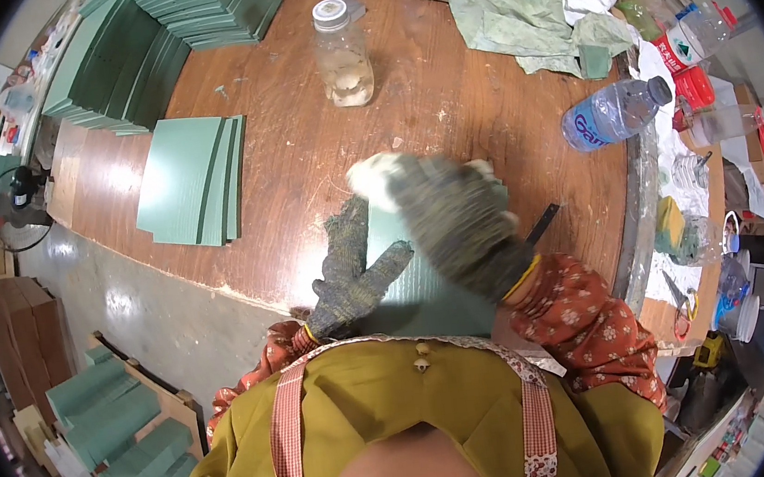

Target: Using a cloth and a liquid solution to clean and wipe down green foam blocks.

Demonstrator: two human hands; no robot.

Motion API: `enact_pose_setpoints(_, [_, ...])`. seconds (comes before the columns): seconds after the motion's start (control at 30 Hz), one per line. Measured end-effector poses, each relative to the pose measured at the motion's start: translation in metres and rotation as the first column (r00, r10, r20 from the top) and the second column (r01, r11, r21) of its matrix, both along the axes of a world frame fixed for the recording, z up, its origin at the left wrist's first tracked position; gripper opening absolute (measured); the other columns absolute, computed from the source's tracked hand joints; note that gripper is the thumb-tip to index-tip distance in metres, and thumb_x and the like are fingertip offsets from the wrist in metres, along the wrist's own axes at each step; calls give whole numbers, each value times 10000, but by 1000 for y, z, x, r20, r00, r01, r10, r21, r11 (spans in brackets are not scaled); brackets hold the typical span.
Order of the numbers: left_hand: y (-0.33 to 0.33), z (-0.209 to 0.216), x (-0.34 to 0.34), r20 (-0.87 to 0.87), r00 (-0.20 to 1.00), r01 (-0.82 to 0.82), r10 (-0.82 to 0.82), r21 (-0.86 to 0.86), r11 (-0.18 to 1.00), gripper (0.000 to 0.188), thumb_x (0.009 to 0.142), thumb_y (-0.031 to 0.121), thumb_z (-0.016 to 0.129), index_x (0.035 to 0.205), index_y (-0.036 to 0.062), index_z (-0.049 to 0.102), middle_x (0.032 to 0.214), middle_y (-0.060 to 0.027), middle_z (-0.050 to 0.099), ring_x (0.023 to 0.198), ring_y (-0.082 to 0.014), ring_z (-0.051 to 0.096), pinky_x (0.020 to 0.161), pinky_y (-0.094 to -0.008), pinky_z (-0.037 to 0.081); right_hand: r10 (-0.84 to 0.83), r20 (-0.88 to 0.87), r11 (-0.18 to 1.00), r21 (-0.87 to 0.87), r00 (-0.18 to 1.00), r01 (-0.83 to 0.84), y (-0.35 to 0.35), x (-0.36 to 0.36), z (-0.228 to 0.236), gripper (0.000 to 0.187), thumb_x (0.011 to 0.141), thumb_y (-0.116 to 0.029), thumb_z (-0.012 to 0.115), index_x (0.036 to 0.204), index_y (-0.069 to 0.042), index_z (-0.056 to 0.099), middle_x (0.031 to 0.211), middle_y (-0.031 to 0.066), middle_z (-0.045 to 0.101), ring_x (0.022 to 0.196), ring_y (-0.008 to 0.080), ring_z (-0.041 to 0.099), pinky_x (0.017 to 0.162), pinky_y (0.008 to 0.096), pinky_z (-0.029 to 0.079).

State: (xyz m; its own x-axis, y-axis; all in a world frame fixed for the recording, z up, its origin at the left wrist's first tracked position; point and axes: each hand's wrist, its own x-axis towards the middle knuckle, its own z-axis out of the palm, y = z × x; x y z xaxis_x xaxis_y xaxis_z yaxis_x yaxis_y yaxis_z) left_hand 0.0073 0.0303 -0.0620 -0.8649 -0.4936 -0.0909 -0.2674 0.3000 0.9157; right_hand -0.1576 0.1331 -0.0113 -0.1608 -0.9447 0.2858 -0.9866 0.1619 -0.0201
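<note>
A green board [426, 299] with a glossy, faintly grained face lies on the table right in front of me. My left hand [354, 279], in a dark grey knitted glove, rests on its left edge with the fingers stretched out and thumb apart. Over the board is my right hand [459, 221], gloved the same way and slightly smeared by motion. It is closed over a white rag [374, 179], whose edges poke out on both sides of the glove. A narrow black strip [543, 221], its kind unclear, lies just right of that hand.
Several green boards [185, 180] lie fanned at left, before tall green stacks [117, 66]. A lidded jar [344, 56] stands at the far middle. At right are a plastic bottle [606, 114] and a crumpled green cloth [507, 6]. Scissors [684, 304] lie on the right side surface.
</note>
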Motion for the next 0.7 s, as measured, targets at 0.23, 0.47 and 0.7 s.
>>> enact_pose_setpoints(0.23, [-1,8,-18,-20,1000,19,-18,35,999,718,850,330,675,1391,-21,360,1400,-243,406,1359,-338,314,1133,-476,106,-563,111,765,446,819,465,55,-48,48,550,769,-134,529,1312,-71,470,1308,113,490,1096,325,498,943,456,387])
enact_pose_setpoints(0.47, [-2,27,-21,-107,994,41,-32,84,996,658,853,291,660,1369,-18,393,1360,-224,446,1325,-330,350,1131,-450,117,-208,-161,934,260,965,244,48,11,15,537,792,-125,509,1324,-65,467,1348,97,479,1145,262,506,912,478,423])
enact_pose_setpoints(0.7, [8,21,4,-176,980,-72,95,132,989,694,804,206,725,1359,-45,392,1355,-226,435,1298,-307,391,1083,-425,301,-545,109,834,169,831,525,112,-63,10,425,768,-89,569,1190,-48,555,1128,185,593,982,354,574,872,426,452])
